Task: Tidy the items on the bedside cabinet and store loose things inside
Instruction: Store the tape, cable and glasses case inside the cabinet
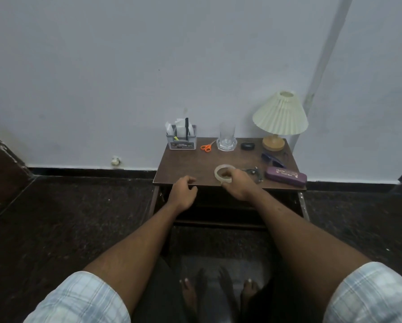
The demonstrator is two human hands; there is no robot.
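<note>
A brown bedside cabinet [186,164] stands against the wall. Near its front edge lies a clear tape roll [219,170], and my right hand [238,186] grips it with the fingers curled over its near rim. My left hand [182,193] hovers at the front edge with its fingers loosely curled, holding nothing. Also on top are orange scissors [207,146], a dark cable [253,172] partly behind my right hand, dark sunglasses [272,159], a purple glasses case [286,175] and a small black case [247,145].
A grey organiser [181,141] with papers and a pen, a clear glass [227,138] and a pleated lamp [279,117] stand along the back. The cabinet's front looks open and dark below the top. My bare feet are on the dark floor.
</note>
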